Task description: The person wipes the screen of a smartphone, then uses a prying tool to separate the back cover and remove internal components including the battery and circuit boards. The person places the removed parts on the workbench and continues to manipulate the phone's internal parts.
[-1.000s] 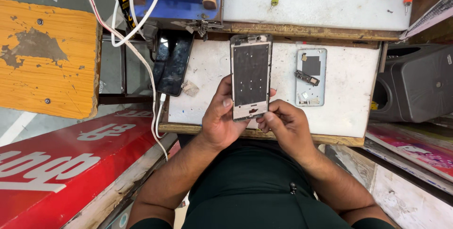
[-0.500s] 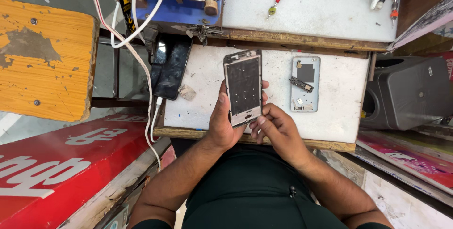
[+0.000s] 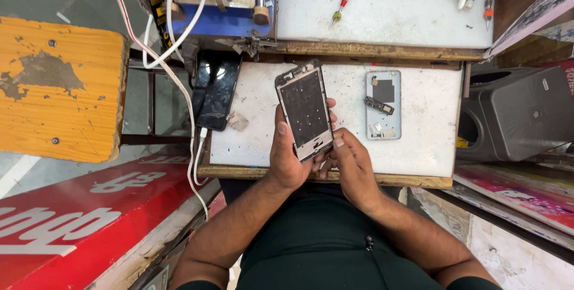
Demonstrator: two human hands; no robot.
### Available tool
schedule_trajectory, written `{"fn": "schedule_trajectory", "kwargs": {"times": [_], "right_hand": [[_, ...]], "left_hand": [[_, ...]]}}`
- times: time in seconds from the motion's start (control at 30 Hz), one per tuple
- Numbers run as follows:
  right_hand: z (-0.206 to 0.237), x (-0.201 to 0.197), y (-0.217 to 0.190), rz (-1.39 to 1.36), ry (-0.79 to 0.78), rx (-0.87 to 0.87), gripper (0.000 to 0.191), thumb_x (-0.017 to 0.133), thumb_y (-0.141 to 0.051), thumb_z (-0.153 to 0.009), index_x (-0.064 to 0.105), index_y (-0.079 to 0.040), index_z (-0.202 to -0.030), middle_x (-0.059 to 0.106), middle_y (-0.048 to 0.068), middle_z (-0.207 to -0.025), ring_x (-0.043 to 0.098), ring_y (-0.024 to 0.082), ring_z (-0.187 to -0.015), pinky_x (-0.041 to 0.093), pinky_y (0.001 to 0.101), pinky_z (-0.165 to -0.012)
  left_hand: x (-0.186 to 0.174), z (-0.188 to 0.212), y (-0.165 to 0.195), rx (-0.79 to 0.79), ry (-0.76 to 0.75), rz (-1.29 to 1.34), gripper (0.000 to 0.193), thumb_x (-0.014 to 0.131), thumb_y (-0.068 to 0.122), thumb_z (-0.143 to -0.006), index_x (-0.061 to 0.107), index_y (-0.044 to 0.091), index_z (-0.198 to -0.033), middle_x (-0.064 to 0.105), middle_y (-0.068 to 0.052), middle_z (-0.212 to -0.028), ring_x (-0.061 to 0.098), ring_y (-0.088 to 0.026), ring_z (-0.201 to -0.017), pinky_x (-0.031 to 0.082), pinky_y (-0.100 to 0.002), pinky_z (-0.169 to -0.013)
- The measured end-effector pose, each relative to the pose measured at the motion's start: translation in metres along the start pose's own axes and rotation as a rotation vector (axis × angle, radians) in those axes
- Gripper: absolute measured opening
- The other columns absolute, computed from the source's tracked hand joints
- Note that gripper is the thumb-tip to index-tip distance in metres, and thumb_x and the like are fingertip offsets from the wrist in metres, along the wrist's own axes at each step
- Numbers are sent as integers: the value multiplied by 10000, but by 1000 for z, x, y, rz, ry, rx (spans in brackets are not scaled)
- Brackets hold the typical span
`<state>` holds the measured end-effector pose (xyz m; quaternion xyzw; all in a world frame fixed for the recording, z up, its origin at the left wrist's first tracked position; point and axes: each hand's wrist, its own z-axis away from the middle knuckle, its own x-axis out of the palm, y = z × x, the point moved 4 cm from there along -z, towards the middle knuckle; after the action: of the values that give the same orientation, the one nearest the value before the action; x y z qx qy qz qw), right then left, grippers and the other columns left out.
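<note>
Both hands' grip [image 3: 317,158], one phone frame [image 3: 304,110]

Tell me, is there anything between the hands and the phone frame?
Nothing visible. The left hand grips the phone frame directly, and the right hand touches its lower corner, above the white work board.

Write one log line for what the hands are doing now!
left hand: holds phone frame | right hand: touches frame's lower edge | back cover: on white board

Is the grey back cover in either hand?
No, the grey back cover lies on the white work board, apart from both hands; the left hand holds the phone frame.
</note>
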<state>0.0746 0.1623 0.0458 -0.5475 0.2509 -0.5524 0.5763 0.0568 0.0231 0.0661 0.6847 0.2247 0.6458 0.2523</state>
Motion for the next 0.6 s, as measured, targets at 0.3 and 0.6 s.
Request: {"fn": "schedule_trajectory", "kwargs": {"times": [0.3, 0.6], "right_hand": [[0, 2, 6, -180, 17, 59, 132, 435, -176, -1081, 504, -65, -1102, 625, 84, -973, 607, 154, -814, 523, 288, -636], [-5, 1, 5, -118, 50, -37, 308, 317, -280, -1137, 530, -61, -1094, 648, 86, -903, 615, 140, -759, 527, 273, -616]], "left_hand": [[2, 3, -7, 130, -44, -238, 800, 441, 697, -1045, 273, 71, -1514, 493, -224, -1455, 580, -236, -1284, 590, -409, -1054], [-5, 2, -17, 171, -44, -295, 832, 447, 714, -1037, 284, 46, -1505, 502, -208, -1440, 580, -220, -1262, 596, -397, -1029]]}}
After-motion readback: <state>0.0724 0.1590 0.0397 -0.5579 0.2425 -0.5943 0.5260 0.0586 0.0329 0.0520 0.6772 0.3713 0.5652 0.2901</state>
